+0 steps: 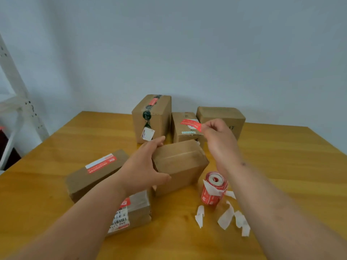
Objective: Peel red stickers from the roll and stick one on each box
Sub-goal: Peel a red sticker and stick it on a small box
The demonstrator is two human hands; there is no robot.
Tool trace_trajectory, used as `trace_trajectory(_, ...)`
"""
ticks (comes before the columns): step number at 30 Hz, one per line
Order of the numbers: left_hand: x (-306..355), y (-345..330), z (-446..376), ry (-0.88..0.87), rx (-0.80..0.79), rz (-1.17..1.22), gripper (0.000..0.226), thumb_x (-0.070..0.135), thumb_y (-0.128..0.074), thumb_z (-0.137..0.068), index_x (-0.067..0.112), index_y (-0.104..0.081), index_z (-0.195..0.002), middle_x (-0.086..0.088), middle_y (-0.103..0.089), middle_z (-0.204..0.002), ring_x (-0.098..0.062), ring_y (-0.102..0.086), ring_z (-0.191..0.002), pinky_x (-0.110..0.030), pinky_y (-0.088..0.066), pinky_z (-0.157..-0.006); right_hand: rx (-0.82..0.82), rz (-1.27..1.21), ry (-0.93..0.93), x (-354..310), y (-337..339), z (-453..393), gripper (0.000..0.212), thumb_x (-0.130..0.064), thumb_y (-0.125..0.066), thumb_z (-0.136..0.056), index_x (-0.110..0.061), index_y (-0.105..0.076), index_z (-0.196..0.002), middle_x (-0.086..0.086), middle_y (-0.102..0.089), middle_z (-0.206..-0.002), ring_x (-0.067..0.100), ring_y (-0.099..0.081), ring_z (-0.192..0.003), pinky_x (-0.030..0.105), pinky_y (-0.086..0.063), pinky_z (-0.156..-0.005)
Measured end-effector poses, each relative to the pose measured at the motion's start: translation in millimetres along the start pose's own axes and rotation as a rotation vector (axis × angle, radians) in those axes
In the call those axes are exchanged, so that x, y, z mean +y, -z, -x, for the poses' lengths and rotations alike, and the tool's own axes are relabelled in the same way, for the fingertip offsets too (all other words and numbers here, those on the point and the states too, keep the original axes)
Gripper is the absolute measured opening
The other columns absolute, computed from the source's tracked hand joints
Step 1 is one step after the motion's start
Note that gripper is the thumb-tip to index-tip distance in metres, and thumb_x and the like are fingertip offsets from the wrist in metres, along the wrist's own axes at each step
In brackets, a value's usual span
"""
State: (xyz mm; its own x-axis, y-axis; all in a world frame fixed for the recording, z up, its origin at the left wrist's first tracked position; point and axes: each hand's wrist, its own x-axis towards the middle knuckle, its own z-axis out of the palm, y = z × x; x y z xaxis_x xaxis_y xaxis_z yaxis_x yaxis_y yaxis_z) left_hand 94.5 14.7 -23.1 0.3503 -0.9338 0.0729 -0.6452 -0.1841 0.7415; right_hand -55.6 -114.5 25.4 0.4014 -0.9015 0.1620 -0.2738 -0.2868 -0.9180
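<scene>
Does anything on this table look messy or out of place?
Yes: torn white backing strips lie scattered on the table beside the sticker roll, whose loose paper tail hangs off. The box under the left hand sits tilted.

Almost no writing can be read here. The white shipping label (pixel 120 218) on the nearest box (pixel 135 212) carries a barcode and some large black Chinese characters, one of them looks like 天, the others are too blurred. The red sticker (pixel 191 124) pinched in the right hand (pixel 218 136) has lines of small white print, not legible. The far right box (pixel 221 119) shows dark marks on its front, also not readable
</scene>
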Motion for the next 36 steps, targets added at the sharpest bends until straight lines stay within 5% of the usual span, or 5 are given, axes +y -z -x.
trace_trajectory(9,-2.9,6.4,-11.0,0.103,-0.120,0.049,0.092,0.022,-0.081,-0.075,0.042,-0.026,-0.146,0.014,-0.042,-0.128,-0.010,-0.049,-0.113,-0.021,-0.046,-0.087,-0.394,0.315,0.036,8.3,-8.7,-9.3,0.010,-0.024,-0.049,-0.096,-0.019,-0.056,-0.091,-0.004,-0.057,-0.087,0.009,-0.049,-0.074,0.024,-0.035,-0.060)
trace_trajectory(13,6.6,7.7,-16.2,0.193,0.011,0.364,0.044,0.043,-0.070,-0.082,0.039,-0.054,-0.124,0.019,-0.054,-0.115,0.001,-0.055,-0.096,-0.013,-0.044,-0.069,-0.465,0.402,0.085,8.3,-16.7,-18.0,0.007,-0.027,-0.052,-0.096,-0.024,-0.057,-0.091,-0.007,-0.059,-0.091,0.006,-0.052,-0.081,0.022,-0.036,-0.062)
trace_trajectory(20,4.2,1.7,-38.4,0.181,0.181,0.061,0.018,0.034,-0.068,-0.088,0.019,-0.070,-0.078,0.018,-0.055,-0.116,0.001,-0.047,-0.096,-0.015,-0.034,-0.067,-0.463,0.528,0.139,12.6,-27.3,-28.6,0.010,-0.030,-0.055,-0.093,-0.031,-0.055,-0.083,-0.010,-0.059,-0.091,0.012,-0.055,-0.091,0.038,-0.047,-0.086)
trace_trajectory(31,12.2,1.4,-56.0,0.273,0.082,-0.183,0.018,0.028,-0.064,-0.086,0.017,-0.063,-0.071,-0.002,-0.067,-0.108,-0.014,-0.059,-0.093,-0.023,-0.046,-0.065,-0.253,0.766,0.203,20.8,-34.6,-34.3,0.017,-0.037,-0.056,-0.091,-0.036,-0.052,-0.074,-0.021,-0.049,-0.078,0.009,-0.047,-0.088,0.033,-0.025,-0.080)
trace_trajectory(36,16.3,-0.8,-62.4,0.282,0.040,-0.221,0.020,0.029,-0.063,-0.086,0.018,-0.059,-0.070,-0.001,-0.068,-0.083,-0.011,-0.061,-0.075,-0.028,-0.052,-0.068,-0.254,0.732,0.190,22.9,-29.2,-33.7,0.020,-0.033,-0.060,-0.088,-0.040,-0.053,-0.106,-0.016,-0.052,-0.090,0.009,-0.048,-0.092,0.033,-0.023,-0.083)
